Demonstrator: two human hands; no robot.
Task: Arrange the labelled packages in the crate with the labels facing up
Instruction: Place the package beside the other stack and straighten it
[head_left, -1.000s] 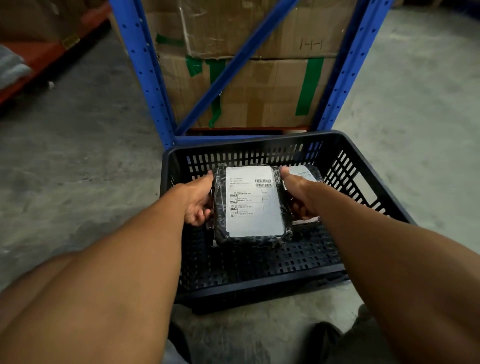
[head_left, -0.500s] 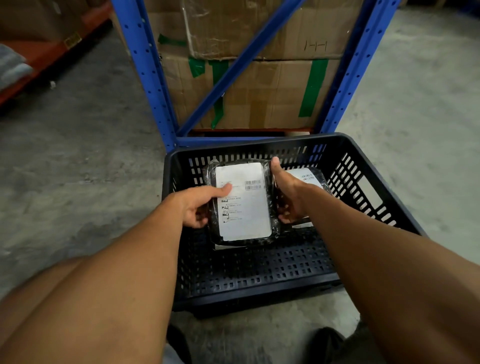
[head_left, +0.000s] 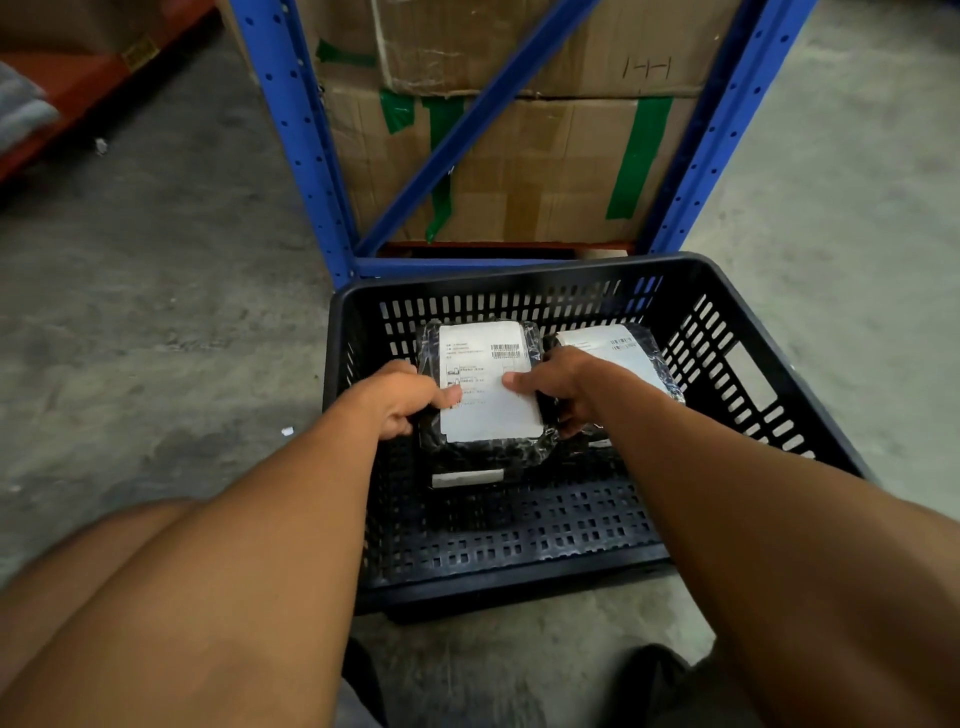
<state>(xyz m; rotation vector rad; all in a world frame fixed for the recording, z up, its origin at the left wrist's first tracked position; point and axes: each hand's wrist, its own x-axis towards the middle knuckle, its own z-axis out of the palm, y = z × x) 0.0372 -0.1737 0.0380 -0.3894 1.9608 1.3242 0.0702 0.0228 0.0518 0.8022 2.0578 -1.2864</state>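
Note:
A black slotted crate (head_left: 769, 374) stands on the concrete floor in front of me. Inside it, at the back left, lies a black wrapped package (head_left: 485, 358) with its white label facing up. My left hand (head_left: 400, 397) grips its left edge and my right hand (head_left: 558, 384) grips its right edge, thumbs on the label. A white edge of another package (head_left: 467, 478) shows beneath it. To the right, a second labelled package (head_left: 618, 348) lies label up, partly hidden by my right wrist.
A blue metal rack (head_left: 291, 135) rises just behind the crate, holding taped cardboard boxes (head_left: 530, 171). An orange shelf (head_left: 72, 88) runs along the far left. Bare concrete floor (head_left: 156, 312) lies on both sides. My knees and shoes show at the bottom.
The package has moved away from me and down, toward the crate's back left, with both hands still on it. My thumbs now rest on the label.

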